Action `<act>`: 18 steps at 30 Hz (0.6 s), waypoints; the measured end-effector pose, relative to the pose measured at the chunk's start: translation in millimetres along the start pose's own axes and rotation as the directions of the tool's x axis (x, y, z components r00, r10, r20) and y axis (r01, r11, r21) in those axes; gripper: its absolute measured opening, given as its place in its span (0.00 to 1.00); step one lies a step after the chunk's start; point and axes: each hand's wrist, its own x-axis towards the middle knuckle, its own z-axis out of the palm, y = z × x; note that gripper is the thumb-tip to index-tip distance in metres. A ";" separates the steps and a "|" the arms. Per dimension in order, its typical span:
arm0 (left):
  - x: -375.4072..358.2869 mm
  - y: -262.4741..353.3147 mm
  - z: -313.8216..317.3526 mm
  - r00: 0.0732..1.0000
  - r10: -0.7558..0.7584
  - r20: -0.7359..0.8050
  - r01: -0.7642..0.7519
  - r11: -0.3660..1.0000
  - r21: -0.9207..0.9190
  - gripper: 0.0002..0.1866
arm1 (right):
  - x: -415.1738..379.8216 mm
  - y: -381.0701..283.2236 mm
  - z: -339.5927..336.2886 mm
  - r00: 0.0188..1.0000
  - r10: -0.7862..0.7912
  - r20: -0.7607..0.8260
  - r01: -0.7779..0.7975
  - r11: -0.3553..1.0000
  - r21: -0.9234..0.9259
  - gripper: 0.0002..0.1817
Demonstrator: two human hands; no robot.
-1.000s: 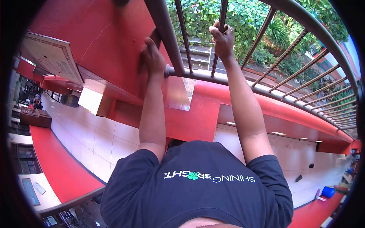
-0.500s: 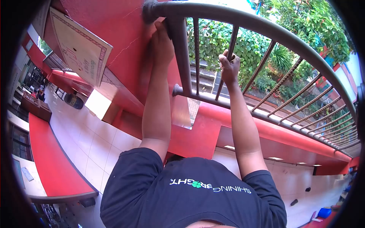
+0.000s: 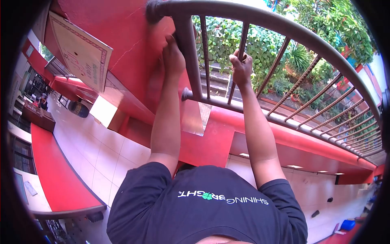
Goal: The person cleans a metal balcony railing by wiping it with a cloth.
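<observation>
A dark metal railing (image 3: 260,16) with a thick end post (image 3: 187,53) and several thin upright bars stands in front of me. My left hand (image 3: 174,59) is against the wall side of the end post, its fingers curled at the post and partly hidden. Around one thin bar (image 3: 243,36) my right hand (image 3: 242,70) is closed, with the thumb and knuckles showing. Whether either hand also holds something small against the metal, I cannot make out.
A red wall (image 3: 122,36) rises at the left, with a framed sign (image 3: 81,53) on it. Below the railing runs a red ledge (image 3: 227,122). Leafy plants (image 3: 260,40) grow beyond the bars. A red-topped counter (image 3: 61,171) stands at lower left, on pale floor tiles (image 3: 101,154).
My left hand has slid down along the end post. The right hand stays at the same bar, its grip slightly turned. The view has shifted a little.
</observation>
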 end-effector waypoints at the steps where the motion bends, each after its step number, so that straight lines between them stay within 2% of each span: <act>1: -17.7 -10.9 4.7 1.000 -0.007 0.010 0.007 1.000 -0.001 0.37 | 1.3 -0.8 0.4 1.000 -0.004 0.014 0.004 1.000 0.023 0.13; 3: -66.2 -20.3 13.3 0.990 -0.134 0.037 0.136 0.990 -0.047 0.37 | 1.7 2.0 -0.2 1.000 0.010 0.028 -0.010 1.000 0.018 0.14; 4: -70.2 -24.0 12.6 0.988 -0.147 0.049 0.150 0.987 -0.052 0.37 | 1.6 3.9 -0.9 1.000 0.000 0.032 -0.001 0.999 0.033 0.14; 6: -73.5 -32.6 5.8 0.976 -0.184 0.117 0.172 0.979 0.106 0.37 | 4.0 8.8 -2.3 0.998 -0.035 0.053 0.033 0.999 0.034 0.13; 7: -66.7 -17.7 6.9 0.988 -0.100 0.115 0.109 0.991 -0.082 0.32 | 3.5 5.3 -1.9 0.998 -0.030 0.052 0.028 0.999 0.024 0.14; 8: -50.2 -23.6 5.2 0.994 0.083 0.067 -0.089 0.991 0.098 0.28 | 3.2 5.2 -1.5 0.998 -0.040 0.040 0.039 0.999 0.024 0.14; 9: -29.4 -35.2 -0.1 0.961 0.272 0.058 -0.277 0.921 0.273 0.25 | 2.5 3.3 -0.8 0.999 -0.013 0.029 0.012 1.000 0.024 0.14; 11: 7.9 -21.4 -9.7 0.928 0.362 0.087 -0.370 0.870 0.326 0.19 | 0.9 1.8 0.9 1.000 0.005 -0.001 -0.005 1.000 0.011 0.15; 12: 8.7 -17.7 -5.6 0.932 0.347 0.103 -0.362 0.879 0.309 0.19 | 1.1 3.9 1.4 1.000 -0.008 -0.021 0.008 1.000 0.000 0.15; 14: 4.2 -16.3 -0.5 0.971 0.209 0.115 -0.217 0.974 0.068 0.20 | 0.7 2.2 0.2 1.000 -0.023 -0.004 0.023 0.999 -0.028 0.17; 15: -14.6 -20.4 4.9 0.979 0.140 0.150 -0.156 0.982 0.106 0.21 | -0.7 6.6 -0.9 1.000 -0.026 -0.009 0.026 0.998 -0.053 0.17; 16: -31.1 -27.0 10.2 0.978 0.138 0.158 -0.154 0.983 0.097 0.21 | 2.1 6.9 -1.0 0.999 -0.038 -0.013 0.037 0.996 -0.077 0.18; 18: -64.2 -38.6 14.5 0.991 -0.050 0.123 0.060 0.995 -0.085 0.26 | -3.2 1.3 2.4 0.996 -0.054 -0.072 0.042 0.987 -0.158 0.15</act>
